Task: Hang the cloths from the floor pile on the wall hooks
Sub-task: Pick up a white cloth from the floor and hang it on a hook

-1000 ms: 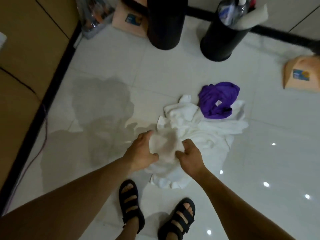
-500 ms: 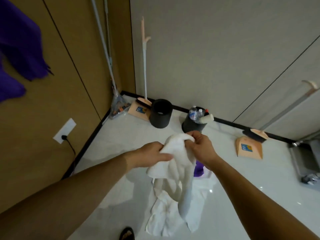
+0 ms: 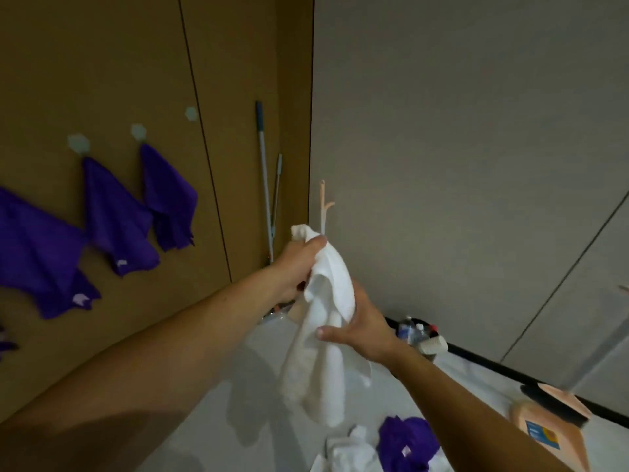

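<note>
while the left hand (image 3: 299, 264) grips the top of a white cloth (image 3: 326, 294) with curled fingers, the right hand (image 3: 364, 330) pinches it lower down, thumb in front and fingers behind. the white cloth hangs in the air above the floor (image 3: 255, 437). the pile (image 3: 377, 447) lies on the floor below it, white and purple mixed. on the brown wall (image 3: 102, 63) to the left, purple cloths (image 3: 115, 216) hang from hooks (image 3: 139, 131). one of the hooks sits higher, to the right of them.
</note>
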Demonstrator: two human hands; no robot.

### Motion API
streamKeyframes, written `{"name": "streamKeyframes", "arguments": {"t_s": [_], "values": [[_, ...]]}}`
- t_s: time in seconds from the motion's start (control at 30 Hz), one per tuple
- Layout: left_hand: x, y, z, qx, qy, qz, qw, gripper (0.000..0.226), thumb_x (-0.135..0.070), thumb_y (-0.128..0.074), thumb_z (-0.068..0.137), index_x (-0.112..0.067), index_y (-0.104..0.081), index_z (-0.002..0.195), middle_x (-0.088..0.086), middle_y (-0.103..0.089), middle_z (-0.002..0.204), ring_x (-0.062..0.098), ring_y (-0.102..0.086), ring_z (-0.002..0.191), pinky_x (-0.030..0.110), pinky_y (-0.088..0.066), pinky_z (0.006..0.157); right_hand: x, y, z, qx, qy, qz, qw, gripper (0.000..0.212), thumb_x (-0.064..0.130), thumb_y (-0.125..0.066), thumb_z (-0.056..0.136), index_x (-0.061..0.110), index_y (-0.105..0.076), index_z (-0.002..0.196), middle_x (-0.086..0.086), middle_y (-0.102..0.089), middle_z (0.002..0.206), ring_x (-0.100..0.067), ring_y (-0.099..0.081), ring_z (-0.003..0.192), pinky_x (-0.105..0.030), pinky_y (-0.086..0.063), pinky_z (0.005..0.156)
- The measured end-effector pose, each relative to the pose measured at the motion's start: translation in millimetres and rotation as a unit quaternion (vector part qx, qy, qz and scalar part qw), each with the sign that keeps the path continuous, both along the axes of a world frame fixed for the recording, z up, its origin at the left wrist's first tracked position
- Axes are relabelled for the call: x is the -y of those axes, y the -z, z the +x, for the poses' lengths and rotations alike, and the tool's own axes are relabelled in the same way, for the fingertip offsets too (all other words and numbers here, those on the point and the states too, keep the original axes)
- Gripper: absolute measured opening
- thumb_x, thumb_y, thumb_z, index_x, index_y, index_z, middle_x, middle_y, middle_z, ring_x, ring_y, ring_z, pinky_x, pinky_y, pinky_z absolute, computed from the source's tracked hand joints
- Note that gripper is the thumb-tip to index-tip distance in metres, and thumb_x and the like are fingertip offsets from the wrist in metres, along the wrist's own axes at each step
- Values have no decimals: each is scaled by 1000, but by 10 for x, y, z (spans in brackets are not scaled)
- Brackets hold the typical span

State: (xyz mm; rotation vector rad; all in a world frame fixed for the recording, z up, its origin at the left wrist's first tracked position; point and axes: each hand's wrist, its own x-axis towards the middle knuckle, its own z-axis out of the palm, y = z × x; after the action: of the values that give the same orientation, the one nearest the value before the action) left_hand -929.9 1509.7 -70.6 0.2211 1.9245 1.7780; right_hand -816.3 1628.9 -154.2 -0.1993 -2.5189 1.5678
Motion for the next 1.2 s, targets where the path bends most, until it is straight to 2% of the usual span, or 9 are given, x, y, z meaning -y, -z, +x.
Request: {"name": "streamKeyframes", "arguments": {"t_s": [0.13, 0.23, 0.37, 0.53, 0.7, 0.93, 1.03, 1.13, 1.2], "values": [[231, -241, 10, -94, -73, -32, 992, 42, -39, -52, 95, -9, -53, 123, 10, -64, 105, 25, -63, 94, 35, -52, 81, -162, -109, -124, -5, 38, 139, 990, 45, 42, -71, 82, 28, -53, 121, 15, -56, 99, -10, -56, 86, -22, -43, 66], [490, -395, -23, -136, -176, -79, 972, 38, -33, -54, 93, -6, -56, 120, 12, -62, 106, 26, -61, 94, 33, -50, 77, -338, -229, -152, -23, 37, 147, 988, 8, 29, -66, 88, 22, -62, 90, 4, -61, 78, -13, -58, 67, -27, -44, 59], [707, -471, 53, -147, -224, -104, 958, 17, -29, -56, 90, -14, -56, 81, 2, -56, 77, 15, -54, 69, 25, -40, 54, -235, -407, -241, -56, 49, 164, 984, 13, 35, -55, 94, 22, -58, 92, 2, -60, 83, -20, -59, 76, -26, -40, 58], [1081, -731, 114, -191, -255, -159, 935, 22, -27, -55, 87, -8, -59, 76, 3, -55, 71, 18, -52, 68, 29, -37, 57, -25, -607, -295, -15, -28, 101, 994, 20, 50, -60, 88, 32, -68, 89, 9, -69, 88, -13, -66, 80, -34, -54, 73], [1432, -848, 136, -90, -279, -11, 956, 18, -18, -57, 87, -1, -60, 90, 12, -57, 79, 27, -58, 75, 32, -46, 63, 295, -720, -440, 2, -50, 152, 987, 19, 24, -69, 81, 20, -64, 99, 0, -66, 93, -20, -64, 84, -40, -56, 77], [2107, -1011, 127, -57, -297, 59, 951, 30, -8, -48, 86, -11, -44, 57, 2, -43, 49, 18, -45, 46, 26, -39, 48, 643, -669, -424, 53, -2, 83, 995, 24, 32, -65, 86, 9, -63, 80, -11, -65, 79, -28, -63, 78, -39, -50, 69], [2309, -1014, 186, -4, -254, 99, 962, 20, -13, -51, 82, -11, -48, 62, 5, -47, 57, 21, -48, 53, 28, -44, 55, 935, -822, -395, 8, 25, -33, 999, 33, 42, -55, 91, 10, -62, 87, -13, -66, 84, -32, -65, 80, -43, -52, 68], [2412, -972, 312, 38, -162, 106, 980, 22, -20, -62, 79, -8, -63, 61, 6, -55, 56, 19, -56, 48, 24, -47, 49, 1246, -1013, -397, -30, 25, -83, 996, 31, 46, -53, 91, 16, -60, 86, -4, -63, 79, -17, -62, 67, -27, -46, 55], [2460, -921, 374, 25, -104, 77, 991, 18, -13, -65, 80, 1, -70, 88, 16, -69, 82, 24, -68, 72, 31, -55, 63, 1376, -1096, -391, -48, 14, -92, 994, 31, 48, -61, 87, 18, -59, 82, 0, -65, 73, -11, -63, 58, -24, -48, 51]]}}
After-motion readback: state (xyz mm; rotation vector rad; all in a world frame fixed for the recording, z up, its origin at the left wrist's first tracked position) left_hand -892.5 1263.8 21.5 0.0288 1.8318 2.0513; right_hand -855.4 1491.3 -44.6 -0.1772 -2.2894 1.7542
